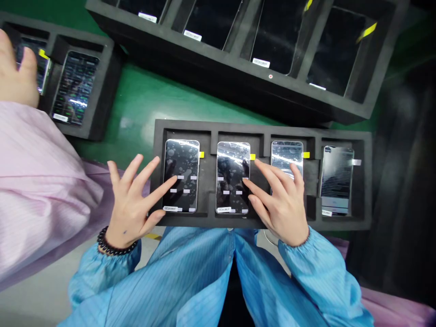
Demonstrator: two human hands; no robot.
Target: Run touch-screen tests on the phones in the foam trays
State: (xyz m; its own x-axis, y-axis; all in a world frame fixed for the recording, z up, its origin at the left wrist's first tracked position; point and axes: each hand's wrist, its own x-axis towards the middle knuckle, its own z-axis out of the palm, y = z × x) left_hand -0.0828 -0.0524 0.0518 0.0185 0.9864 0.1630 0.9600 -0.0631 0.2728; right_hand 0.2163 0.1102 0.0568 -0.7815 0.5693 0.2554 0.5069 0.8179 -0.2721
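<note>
Our left hand [131,202] lay open, fingers spread and holding nothing, over a glossy black smartphone [181,165] in a black foam tray [238,128]. Our right hand [281,204], equally open, reached across the neighbouring glossy smartphone [233,165].

You're wearing a light-blue striped smock [150,272] with gathered elastic cuffs [296,259], plus a black beaded bracelet [116,241] on your left wrist [119,230].

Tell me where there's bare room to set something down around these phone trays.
The main free patch is the green bench surface between the near foam tray, the far foam tray and the left foam tray. Crowded: the near one, where the left hand and right hand spread over its phones, and the left one, under a co-worker's hand.
</note>
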